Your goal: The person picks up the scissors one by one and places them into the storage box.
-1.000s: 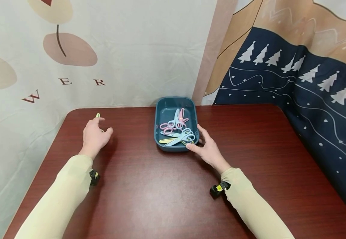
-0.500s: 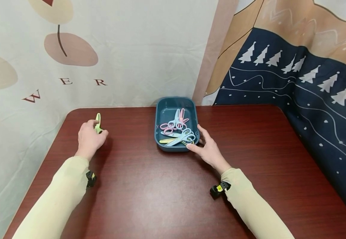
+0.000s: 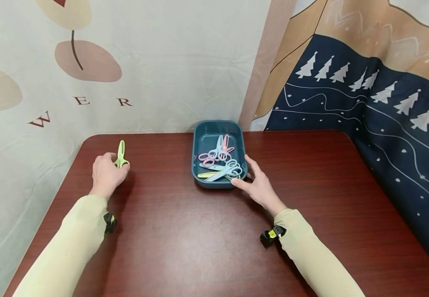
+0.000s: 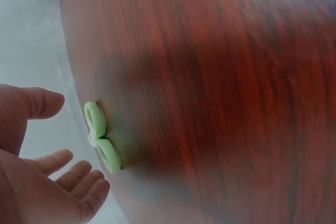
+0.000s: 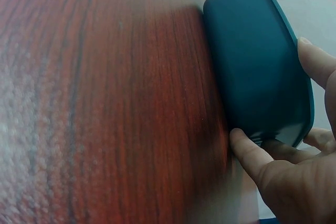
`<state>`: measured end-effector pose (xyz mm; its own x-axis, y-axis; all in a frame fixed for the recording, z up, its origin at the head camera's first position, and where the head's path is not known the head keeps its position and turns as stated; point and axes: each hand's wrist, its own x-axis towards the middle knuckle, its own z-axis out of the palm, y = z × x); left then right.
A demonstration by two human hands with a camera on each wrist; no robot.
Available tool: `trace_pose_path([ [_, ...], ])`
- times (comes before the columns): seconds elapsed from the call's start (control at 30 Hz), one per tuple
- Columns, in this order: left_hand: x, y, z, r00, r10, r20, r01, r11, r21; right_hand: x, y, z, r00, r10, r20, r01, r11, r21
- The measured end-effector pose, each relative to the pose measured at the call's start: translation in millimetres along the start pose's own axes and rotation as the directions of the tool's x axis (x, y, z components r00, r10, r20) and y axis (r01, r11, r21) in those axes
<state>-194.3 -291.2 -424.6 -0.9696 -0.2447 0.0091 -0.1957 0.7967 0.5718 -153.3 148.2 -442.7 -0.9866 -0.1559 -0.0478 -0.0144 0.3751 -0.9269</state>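
Near the far left of the table lies a pair of light green scissors, blades pointing away. My left hand is just beside its handles; in the left wrist view, thumb and fingers are spread, with a gap between them and the scissors' handle loops. At the back middle stands a dark teal plastic bin holding several scissors in blue, pink and yellow. My right hand holds the bin at its near right corner. The thumb lies on the rim and the fingers press the side wall, as the right wrist view shows.
The dark red wood table has rounded far corners. A pale printed curtain hangs directly behind it, and a navy curtain with white trees borders the right side. The bin stands against the back edge.
The left hand has drawn back to the left and nearer, and more of the green scissors now shows on the table. The right hand and bin have stayed in place.
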Motion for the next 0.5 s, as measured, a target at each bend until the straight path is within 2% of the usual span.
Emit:
trace_pose_path([
  [0.3, 0.6, -11.6, -1.1, 0.998, -0.048, 0.034, 0.047, 0.999, 0.018, 0, 0, 0.6, 1.0, 0.002, 0.003, -0.002, 1.0, 0.004],
  [0.5, 2.5, -16.0, -2.5, 0.998, -0.035, 0.045, 0.033, 0.999, 0.042, 0, -1, -0.3, 1.0, 0.009, 0.004, -0.009, 1.0, 0.007],
])
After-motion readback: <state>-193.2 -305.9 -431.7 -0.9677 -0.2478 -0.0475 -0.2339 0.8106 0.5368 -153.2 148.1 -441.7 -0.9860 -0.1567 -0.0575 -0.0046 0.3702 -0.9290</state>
